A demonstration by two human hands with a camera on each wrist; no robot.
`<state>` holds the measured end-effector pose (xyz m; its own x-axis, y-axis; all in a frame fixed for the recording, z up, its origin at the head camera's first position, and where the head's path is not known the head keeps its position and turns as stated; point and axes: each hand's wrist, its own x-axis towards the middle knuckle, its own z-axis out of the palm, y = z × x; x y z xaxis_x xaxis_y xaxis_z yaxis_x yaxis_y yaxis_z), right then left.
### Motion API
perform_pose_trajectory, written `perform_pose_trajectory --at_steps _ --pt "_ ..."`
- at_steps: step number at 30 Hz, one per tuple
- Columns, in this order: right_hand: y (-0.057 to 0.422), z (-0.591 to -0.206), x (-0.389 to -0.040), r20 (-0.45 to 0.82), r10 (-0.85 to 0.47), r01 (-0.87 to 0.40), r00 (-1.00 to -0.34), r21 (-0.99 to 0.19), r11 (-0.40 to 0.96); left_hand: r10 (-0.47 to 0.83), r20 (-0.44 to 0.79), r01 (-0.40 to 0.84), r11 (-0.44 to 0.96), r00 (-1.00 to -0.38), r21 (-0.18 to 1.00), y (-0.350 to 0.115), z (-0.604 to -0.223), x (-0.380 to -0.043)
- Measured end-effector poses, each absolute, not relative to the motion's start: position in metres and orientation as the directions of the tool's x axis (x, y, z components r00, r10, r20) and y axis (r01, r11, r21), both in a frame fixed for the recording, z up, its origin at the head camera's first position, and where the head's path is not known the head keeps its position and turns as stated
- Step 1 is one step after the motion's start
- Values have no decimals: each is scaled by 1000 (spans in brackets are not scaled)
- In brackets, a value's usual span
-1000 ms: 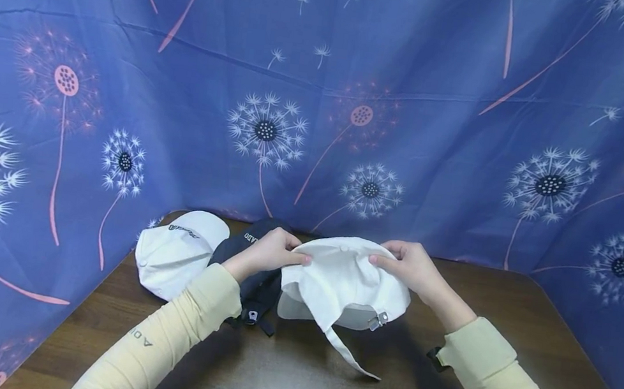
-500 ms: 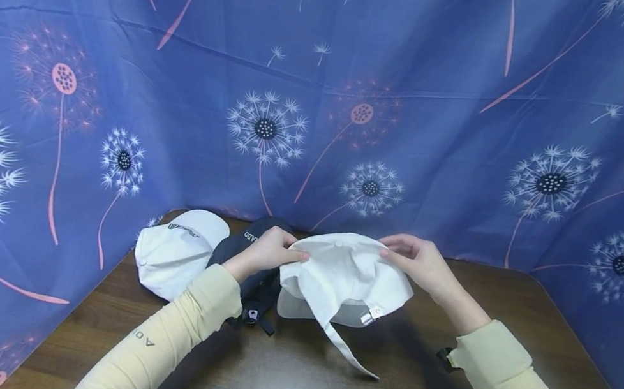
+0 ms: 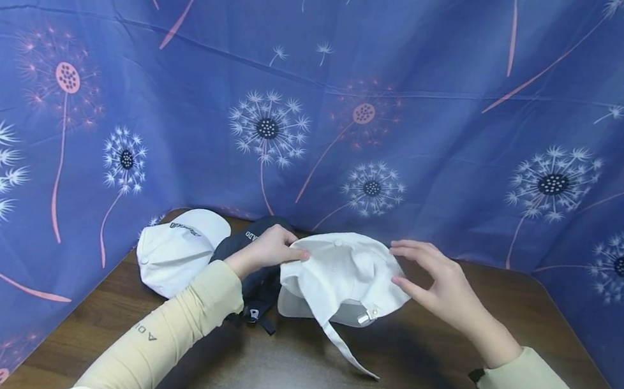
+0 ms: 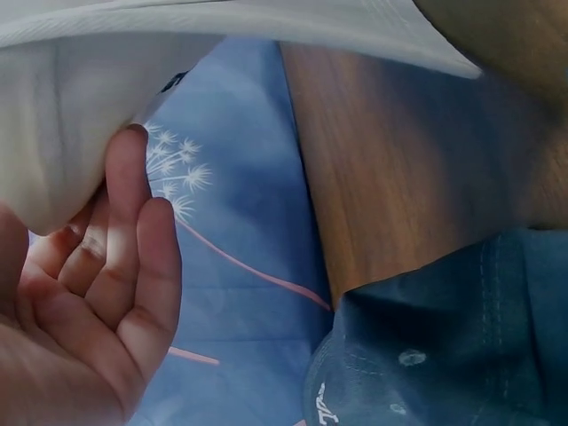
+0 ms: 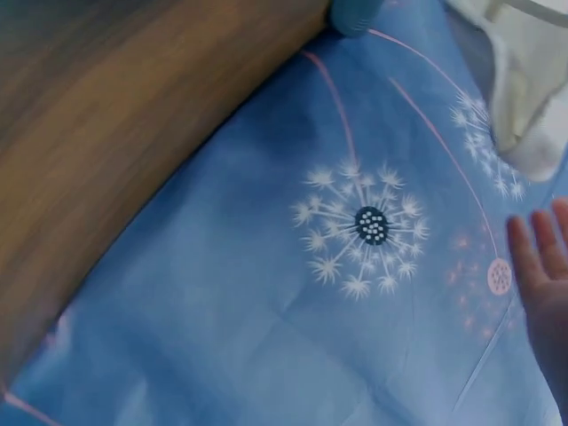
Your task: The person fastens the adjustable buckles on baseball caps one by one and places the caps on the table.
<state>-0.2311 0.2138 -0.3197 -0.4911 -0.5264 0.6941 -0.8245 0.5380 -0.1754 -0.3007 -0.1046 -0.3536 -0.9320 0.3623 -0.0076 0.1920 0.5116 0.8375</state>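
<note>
Landmark: dark cap (image 3: 262, 285), mid-left on the wooden table (image 3: 541, 333), partly hidden under the left forearm. White cap (image 3: 338, 265) is just right of the dark cap, crown up, brim away from the camera. Its strap (image 3: 348, 357) hangs loose toward the near side, right of the dark cap; metal buckle (image 3: 369, 315) sits at the opposite end of the back opening. Can't tell if the brim touches the wood.

Left hand (image 3: 272, 248): above the dark cap, thumb and fingers pinching the left edge of the white cap's crown; fingers lie under the fabric in the left wrist view. Right hand (image 3: 443, 285): well right of the dark cap, thumb and fingers spread wide, holding nothing. Fingertips just beside the white cap; thumb contact, can't tell.

Second white cap (image 3: 180, 256) is immediately left of the dark cap, close to the table's left edge, so little room that side. Back edge runs just behind the dark cap, with blue dandelion cloth (image 3: 451, 191) rising beyond it. Most room is right of the dark cap, past the right hand to the far-off right edge; more wood in front, toward the camera.
</note>
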Motion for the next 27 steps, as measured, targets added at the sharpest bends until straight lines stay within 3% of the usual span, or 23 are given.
perform_pose_trajectory --at_steps 6,11,15,27 --pt "213 -328 -222 765 -627 -937 -145 96 335 353 -28 179 539 -935 823 -103 -349 -302" --pt "206 -335 -214 769 -640 -927 0 239 288 350 -38 171 547 -936 820 -103 -347 -302" --pt "200 -344 -213 757 -652 -910 37 295 291 346 -41 169 553 -937 816 -103 -347 -302" --pt "190 -348 -220 778 -628 -892 28 303 335 333 -70 132 546 -940 827 -102 -346 -300"
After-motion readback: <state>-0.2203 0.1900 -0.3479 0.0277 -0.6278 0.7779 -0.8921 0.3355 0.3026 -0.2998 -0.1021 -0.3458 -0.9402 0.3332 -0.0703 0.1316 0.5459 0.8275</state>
